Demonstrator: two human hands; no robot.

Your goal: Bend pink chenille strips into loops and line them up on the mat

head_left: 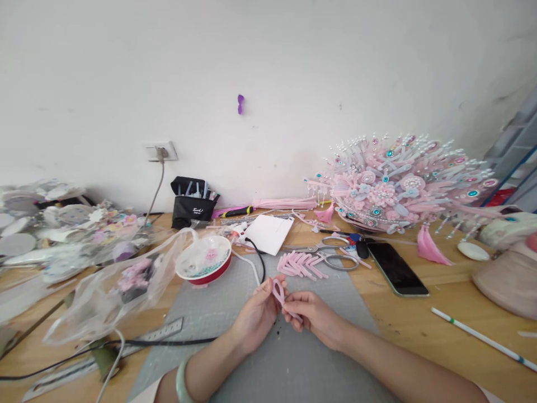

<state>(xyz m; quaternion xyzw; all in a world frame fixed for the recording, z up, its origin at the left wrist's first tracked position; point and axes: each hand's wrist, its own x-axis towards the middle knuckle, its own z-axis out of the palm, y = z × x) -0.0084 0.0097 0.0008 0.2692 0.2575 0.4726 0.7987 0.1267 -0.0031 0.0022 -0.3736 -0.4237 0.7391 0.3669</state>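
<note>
Between my two hands is a pink pipe cleaner [277, 290] bent into a loop, its ends pointing down to the right. My left hand [259, 309] pinches the loop's left side near the top. Fingers of my right hand [312, 313] are closed on the crossing below the loop. Just beyond lies a pile of short folded pink pipe cleaner pieces [298, 264] on the grey cutting mat [268, 366]. Grey-handled scissors [340, 261] rest beside that pile.
A red-rimmed bowl of beads [203, 274] stands left of the mat, near a clear plastic bag [84, 313]. Right are a phone [398, 268], a striped stick [482, 337] and a large pink beaded headdress [390, 190]. A black cable [176, 342] crosses the mat's left side.
</note>
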